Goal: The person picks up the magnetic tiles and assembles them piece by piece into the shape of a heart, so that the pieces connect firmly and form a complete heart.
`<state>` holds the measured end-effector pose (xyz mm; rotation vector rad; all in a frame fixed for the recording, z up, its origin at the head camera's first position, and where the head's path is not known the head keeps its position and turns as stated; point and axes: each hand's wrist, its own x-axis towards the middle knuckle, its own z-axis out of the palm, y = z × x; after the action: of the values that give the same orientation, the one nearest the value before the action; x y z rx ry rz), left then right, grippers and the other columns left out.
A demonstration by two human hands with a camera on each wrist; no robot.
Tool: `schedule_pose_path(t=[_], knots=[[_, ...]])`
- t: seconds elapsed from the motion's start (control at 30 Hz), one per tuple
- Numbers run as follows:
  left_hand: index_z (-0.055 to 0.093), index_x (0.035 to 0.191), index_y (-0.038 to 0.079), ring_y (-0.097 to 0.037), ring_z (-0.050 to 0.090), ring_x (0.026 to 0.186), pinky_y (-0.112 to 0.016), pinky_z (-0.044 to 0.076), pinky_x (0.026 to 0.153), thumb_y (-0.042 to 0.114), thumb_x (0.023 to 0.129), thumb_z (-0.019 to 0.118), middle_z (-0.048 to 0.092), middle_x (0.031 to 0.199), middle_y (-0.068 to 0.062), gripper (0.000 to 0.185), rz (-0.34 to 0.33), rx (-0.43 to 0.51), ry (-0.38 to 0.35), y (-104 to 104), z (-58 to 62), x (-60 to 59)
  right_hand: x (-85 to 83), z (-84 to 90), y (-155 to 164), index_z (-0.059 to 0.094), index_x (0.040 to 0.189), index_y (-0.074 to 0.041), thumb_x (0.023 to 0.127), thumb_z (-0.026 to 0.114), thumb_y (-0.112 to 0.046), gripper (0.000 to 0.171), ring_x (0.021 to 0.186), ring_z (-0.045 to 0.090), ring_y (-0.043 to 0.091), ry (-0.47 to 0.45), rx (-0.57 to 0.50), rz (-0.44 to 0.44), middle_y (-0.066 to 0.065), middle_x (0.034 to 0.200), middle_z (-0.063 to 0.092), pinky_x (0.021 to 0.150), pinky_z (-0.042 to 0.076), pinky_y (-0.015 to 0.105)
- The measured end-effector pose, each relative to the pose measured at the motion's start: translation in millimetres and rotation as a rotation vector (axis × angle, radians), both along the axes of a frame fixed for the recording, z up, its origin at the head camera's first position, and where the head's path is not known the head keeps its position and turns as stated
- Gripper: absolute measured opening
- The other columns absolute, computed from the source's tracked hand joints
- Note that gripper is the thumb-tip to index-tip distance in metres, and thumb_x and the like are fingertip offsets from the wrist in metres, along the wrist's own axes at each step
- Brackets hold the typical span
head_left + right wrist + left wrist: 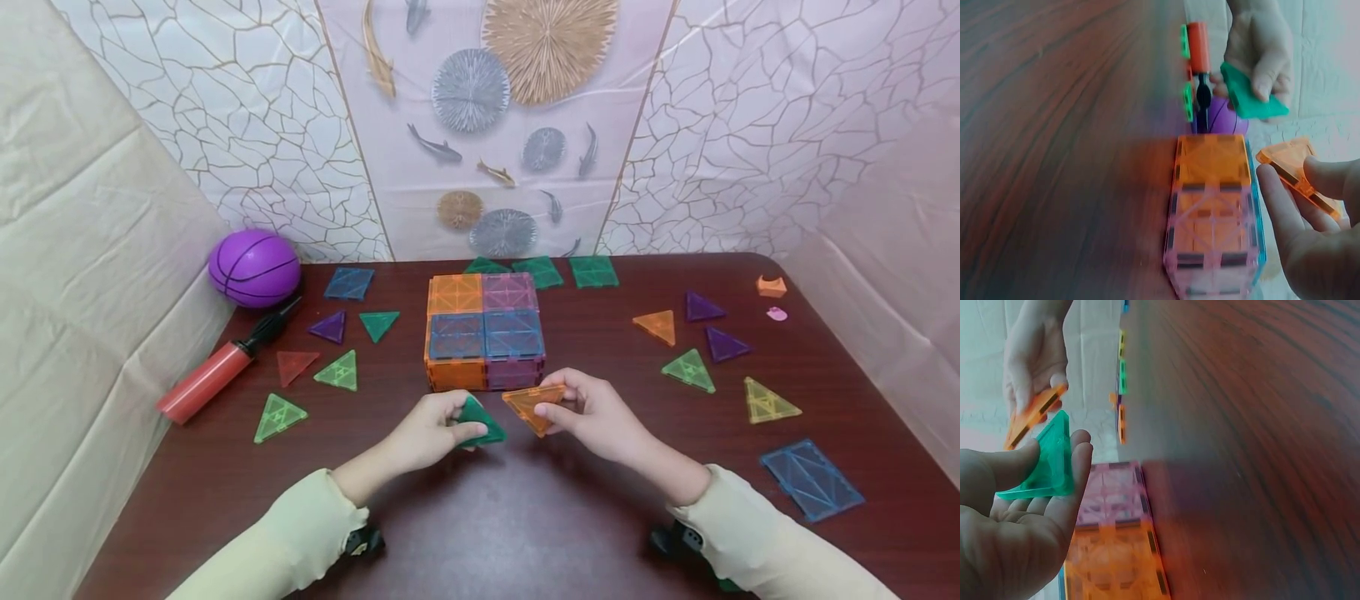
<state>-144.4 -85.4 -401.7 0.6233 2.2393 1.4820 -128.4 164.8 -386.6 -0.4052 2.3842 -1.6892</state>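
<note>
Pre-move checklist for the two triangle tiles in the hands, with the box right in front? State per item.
1. Left hand grips green triangle: ok.
2. Right hand grips orange triangle: ok.
3. Triangle edges joined: not ok, apart in the left wrist view.
4. Tile box intact, top closed: ok.
5. Table between the hands and the box free of loose tiles: ok.
6. Both triangles lifted off the table: cannot tell.
</note>
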Motion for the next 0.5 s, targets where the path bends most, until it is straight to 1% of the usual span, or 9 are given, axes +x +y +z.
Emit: schedule_pose_path(t=[0.03,0.13,0.23,0.27,0.4,0.5], knots=[[0.063,0.091,0.002,-0.015,0.059,0.064,-0.021,0.043,0.055,0.01,0.092,0.065,0.068,0.076,-0.015,0.008,-0.009,0.004,0.002,2.3,0.1,0.2,0.5,0.1,-2.1,0.057,0.106,0.006,0.09,0.065,-0.001,0.02,0.078,0.069,0.021,-0.004,-0.012,0.003,0.02,0.094,0.069,0.068,0.057,0.043],[0.061,0.088,0.003,-0.008,0.049,0.055,-0.019,0.037,0.051,0.01,0.091,0.066,0.06,0.064,-0.009,0.009,-0.026,-0.002,0.03,6.9,1.3,0.6,1.8,-0.4,-7.0,0.056,0.107,0.008,0.09,0.065,-0.001,0.021,0.078,0.069,0.023,-0.014,-0.041,0.009,0.021,0.093,0.069,0.069,0.057,0.043],[0.061,0.088,0.004,-0.006,0.041,0.05,-0.02,0.032,0.049,0.012,0.091,0.066,0.053,0.059,-0.003,0.01,-0.037,-0.012,0.044,9.7,1.9,0.9,2.6,-0.8,-11.0,0.056,0.107,0.008,0.09,0.064,-0.001,0.021,0.079,0.069,0.024,-0.015,-0.054,0.012,0.021,0.092,0.068,0.07,0.057,0.043],[0.061,0.088,0.004,-0.006,0.041,0.05,-0.02,0.032,0.049,0.012,0.091,0.066,0.053,0.059,-0.003,0.01,-0.039,-0.015,0.046,10.4,2.0,1.0,2.8,-1.1,-12.1,0.056,0.108,0.008,0.09,0.064,-0.001,0.021,0.079,0.069,0.025,-0.017,-0.058,0.014,0.021,0.092,0.068,0.07,0.057,0.043],[0.064,0.097,0.001,-0.007,0.046,0.055,-0.02,0.035,0.051,0.011,0.091,0.066,0.065,0.069,-0.006,0.011,-0.053,-0.001,0.029,12.7,2.0,1.6,3.7,-2.5,-14.9,0.055,0.108,0.008,0.091,0.063,-0.002,0.021,0.08,0.07,0.025,-0.018,-0.049,0.032,0.021,0.092,0.068,0.07,0.057,0.042],[0.065,0.1,0.0,-0.008,0.046,0.055,-0.02,0.035,0.05,0.011,0.091,0.066,0.068,0.073,-0.007,0.014,-0.049,-0.002,0.026,13.8,2.1,2.0,4.1,-3.8,-15.8,0.055,0.109,0.008,0.091,0.063,-0.002,0.022,0.08,0.07,0.025,-0.023,-0.042,0.039,0.021,0.092,0.068,0.07,0.057,0.041]])
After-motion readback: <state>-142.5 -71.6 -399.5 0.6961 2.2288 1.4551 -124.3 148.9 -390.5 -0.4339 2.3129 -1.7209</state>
